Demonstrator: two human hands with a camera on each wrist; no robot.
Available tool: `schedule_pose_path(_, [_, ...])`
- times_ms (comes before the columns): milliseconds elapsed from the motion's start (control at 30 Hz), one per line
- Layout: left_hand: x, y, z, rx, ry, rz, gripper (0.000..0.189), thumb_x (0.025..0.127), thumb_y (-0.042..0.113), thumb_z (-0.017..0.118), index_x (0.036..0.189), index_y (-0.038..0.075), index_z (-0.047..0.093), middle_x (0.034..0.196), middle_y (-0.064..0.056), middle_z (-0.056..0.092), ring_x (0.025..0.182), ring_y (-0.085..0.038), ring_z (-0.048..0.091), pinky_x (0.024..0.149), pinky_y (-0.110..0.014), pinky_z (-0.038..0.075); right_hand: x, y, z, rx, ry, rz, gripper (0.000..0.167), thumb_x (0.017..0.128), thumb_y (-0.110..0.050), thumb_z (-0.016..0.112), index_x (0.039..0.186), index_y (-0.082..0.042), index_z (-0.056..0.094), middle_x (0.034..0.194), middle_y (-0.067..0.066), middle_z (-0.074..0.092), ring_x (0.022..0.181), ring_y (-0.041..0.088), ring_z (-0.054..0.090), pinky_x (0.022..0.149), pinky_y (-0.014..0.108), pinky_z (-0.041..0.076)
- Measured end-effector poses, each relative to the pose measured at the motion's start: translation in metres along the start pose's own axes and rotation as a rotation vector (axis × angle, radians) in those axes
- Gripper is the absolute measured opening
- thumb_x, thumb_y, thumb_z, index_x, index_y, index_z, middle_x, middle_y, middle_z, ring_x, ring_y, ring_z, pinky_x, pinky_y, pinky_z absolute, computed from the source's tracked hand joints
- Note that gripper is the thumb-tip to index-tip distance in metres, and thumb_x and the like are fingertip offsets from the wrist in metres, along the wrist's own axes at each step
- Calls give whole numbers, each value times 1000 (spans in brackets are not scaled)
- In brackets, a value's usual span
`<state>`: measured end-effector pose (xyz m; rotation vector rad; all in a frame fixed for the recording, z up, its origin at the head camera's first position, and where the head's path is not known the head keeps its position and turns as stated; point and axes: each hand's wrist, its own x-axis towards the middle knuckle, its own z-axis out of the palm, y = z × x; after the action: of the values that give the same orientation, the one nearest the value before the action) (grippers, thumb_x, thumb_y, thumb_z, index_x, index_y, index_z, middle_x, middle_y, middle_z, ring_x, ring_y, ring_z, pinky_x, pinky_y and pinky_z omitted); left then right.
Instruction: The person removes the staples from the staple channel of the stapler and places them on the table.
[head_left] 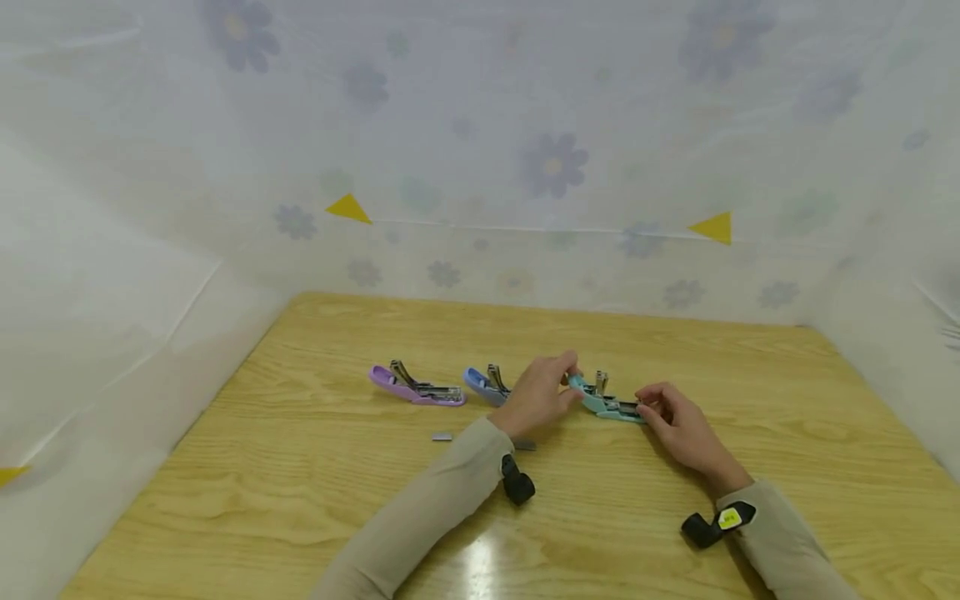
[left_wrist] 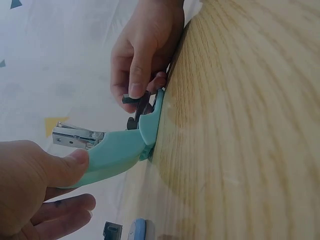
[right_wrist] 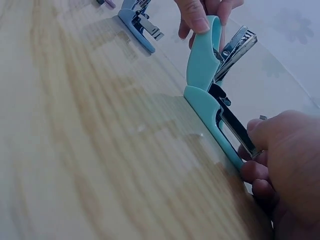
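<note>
A teal stapler [head_left: 596, 405] stands opened out on the table, its cover tipped back and a metal piece sticking up from the hinge. My left hand [head_left: 534, 395] pinches the raised end of the cover between thumb and fingers, as the left wrist view shows. At the opposite, low end, my right hand [head_left: 684, 429] has its thumb and fingers closed around the tip of the metal staple channel [right_wrist: 237, 127]. A small dark piece [left_wrist: 130, 99] shows beside the right thumb in the left wrist view; I cannot tell what it is.
Left of the teal stapler, a blue stapler [head_left: 478, 385] lies opened, partly behind my left hand. Farther left lies an opened purple stapler [head_left: 385, 379]. A short grey strip [head_left: 442, 437] and a longer grey strip [head_left: 527, 446] lie nearer me. White flowered sheeting [head_left: 480, 167] encloses the table.
</note>
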<state>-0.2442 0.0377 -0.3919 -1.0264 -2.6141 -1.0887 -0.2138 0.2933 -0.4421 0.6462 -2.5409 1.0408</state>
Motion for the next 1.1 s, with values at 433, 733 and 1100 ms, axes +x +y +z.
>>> schedule_pose_path(433, [0, 1, -2, -5, -6, 6, 17, 90, 13, 69, 92, 11, 52, 104, -5, 69, 96, -15, 66, 79, -17, 52, -2, -8, -3, -2, 18, 42, 13, 95, 0, 57, 107, -1, 62, 78, 4, 61, 61, 4, 48, 54, 22, 39])
schedule_pose_path(733, [0, 4, -4, -3, -28, -21, 17, 90, 15, 69, 95, 11, 53, 103, -5, 68, 95, -16, 65, 79, -19, 52, -4, -13, -4, -22, 195, 13, 14, 90, 5, 60, 104, 3, 64, 80, 8, 63, 61, 1, 48, 53, 16, 39])
schedule_pose_path(1100, [0, 0, -2, -13, -20, 3, 17, 90, 14, 68, 95, 11, 53, 98, -4, 68, 96, -16, 66, 79, -19, 52, -18, -11, -4, -102, 180, -40, 23, 83, 7, 68, 104, -4, 69, 86, 4, 62, 60, 1, 47, 54, 14, 39])
